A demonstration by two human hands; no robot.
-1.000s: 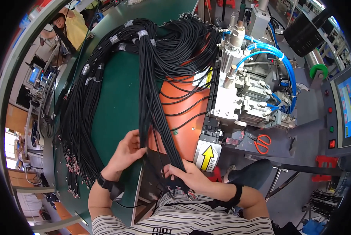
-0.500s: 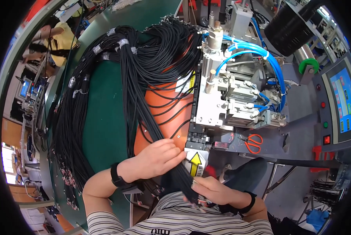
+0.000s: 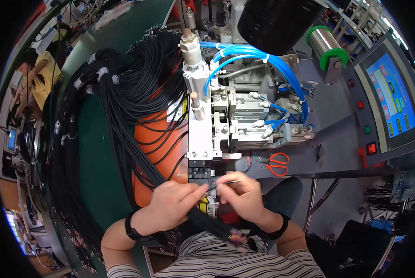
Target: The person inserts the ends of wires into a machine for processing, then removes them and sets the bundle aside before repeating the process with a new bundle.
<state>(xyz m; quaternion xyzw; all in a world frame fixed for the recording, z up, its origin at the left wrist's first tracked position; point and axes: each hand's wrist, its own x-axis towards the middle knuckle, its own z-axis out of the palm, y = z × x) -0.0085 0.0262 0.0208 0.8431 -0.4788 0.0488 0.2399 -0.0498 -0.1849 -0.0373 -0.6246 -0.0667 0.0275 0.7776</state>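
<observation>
A thick bundle of black cables (image 3: 138, 160) runs down across the orange surface and under my left hand (image 3: 172, 204), its stripped, coppery-pink ends (image 3: 237, 237) lying near my striped shirt. My left hand is closed on this bundle, with thumb and forefinger reaching toward my right hand. Fingers pinched together, my right hand (image 3: 242, 197) grips a single black cable (image 3: 212, 188) drawn out between the two hands. Both hands are just in front of the black slotted fixture (image 3: 200, 172) at the near end of the silver pneumatic machine (image 3: 251, 118). The cable's tip is hidden by my fingers.
Orange-handled scissors (image 3: 278, 165) lie right of the fixture. Blue air hoses (image 3: 281, 62) arch over the machine. A green-flanged wire spool (image 3: 325, 46) and a touch screen (image 3: 390, 95) stand right. More black cables (image 3: 70, 194) cover the green table (image 3: 90, 139). Another person (image 3: 43, 76) is far left.
My right hand has left the lower end of the bundle and moved up to the fixture, pinching one cable. My left hand stays on the bundle. The view has shifted right.
</observation>
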